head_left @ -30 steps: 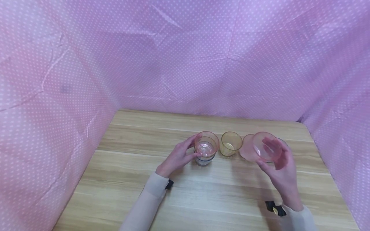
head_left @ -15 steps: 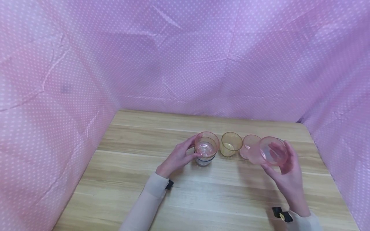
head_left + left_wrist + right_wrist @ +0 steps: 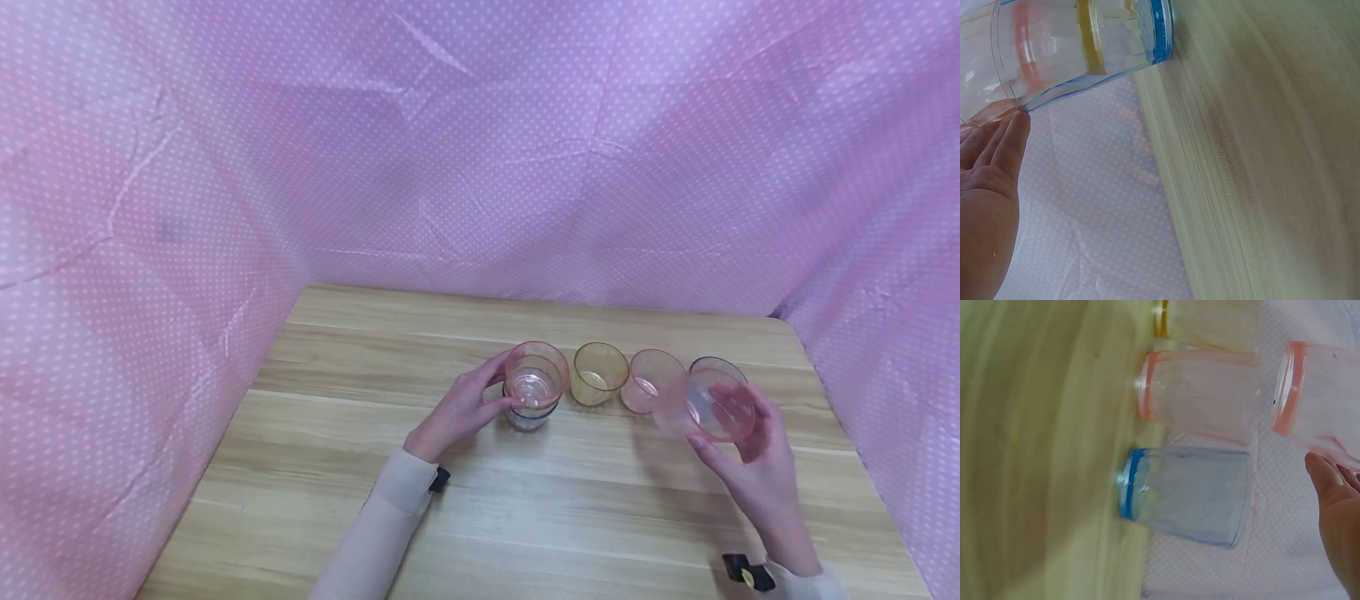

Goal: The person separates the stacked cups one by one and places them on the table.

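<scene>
My left hand (image 3: 468, 407) grips the upper part of a stack of nested clear cups (image 3: 531, 417). The stack stands on the table, with a pink cup uppermost; the left wrist view shows pink, yellow and blue bands down the stacked cups (image 3: 1054, 59). In my right hand (image 3: 761, 462), a pink cup (image 3: 722, 417) is held by its side, raised off the table and tilted. Seen from the head, it overlaps a blue-rimmed cup behind it. The right wrist view shows that blue cup (image 3: 1191, 497) upright and apart from the raised pink cup (image 3: 1322, 394).
Between the stack and my right hand, a yellow cup (image 3: 600, 375) and another pink cup (image 3: 647, 371) stand in a row with the blue one. They rest on a wood-grain table (image 3: 465, 517). Pink dotted cloth (image 3: 480, 167) hangs around the back and sides.
My right hand has carried the raised pink cup to the right and toward me, uncovering the standing pink cup and the blue cup's rim. My left hand and the stack stay put.
</scene>
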Demonstrator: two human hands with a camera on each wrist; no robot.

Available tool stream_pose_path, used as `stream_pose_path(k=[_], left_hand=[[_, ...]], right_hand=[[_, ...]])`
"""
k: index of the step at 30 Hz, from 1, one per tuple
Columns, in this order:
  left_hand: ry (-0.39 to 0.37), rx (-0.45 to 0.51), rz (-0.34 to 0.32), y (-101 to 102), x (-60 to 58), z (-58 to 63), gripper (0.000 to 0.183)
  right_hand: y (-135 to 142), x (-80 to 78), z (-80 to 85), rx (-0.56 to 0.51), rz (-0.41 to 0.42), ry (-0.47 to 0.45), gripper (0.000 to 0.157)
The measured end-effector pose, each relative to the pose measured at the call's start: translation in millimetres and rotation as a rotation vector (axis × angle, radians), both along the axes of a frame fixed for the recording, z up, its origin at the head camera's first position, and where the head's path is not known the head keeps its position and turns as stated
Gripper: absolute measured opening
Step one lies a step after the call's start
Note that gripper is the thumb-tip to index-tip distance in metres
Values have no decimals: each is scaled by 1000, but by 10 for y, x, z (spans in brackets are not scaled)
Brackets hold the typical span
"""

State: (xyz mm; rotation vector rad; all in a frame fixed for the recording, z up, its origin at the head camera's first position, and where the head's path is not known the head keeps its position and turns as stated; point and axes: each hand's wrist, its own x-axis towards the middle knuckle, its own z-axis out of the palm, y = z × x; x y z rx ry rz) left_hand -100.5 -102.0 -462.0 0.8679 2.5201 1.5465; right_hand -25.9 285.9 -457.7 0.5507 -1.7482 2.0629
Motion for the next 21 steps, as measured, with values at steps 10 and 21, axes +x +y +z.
stream_pose_path(k=[10,21], left_hand=[[8,-12,2,0,-2,2,78],[8,-17,-3,-3,-13,-12,78]], right_hand=[[146,130,-96,363,-267,-220,96],[317,204,-233,542,-288,-233,98]])
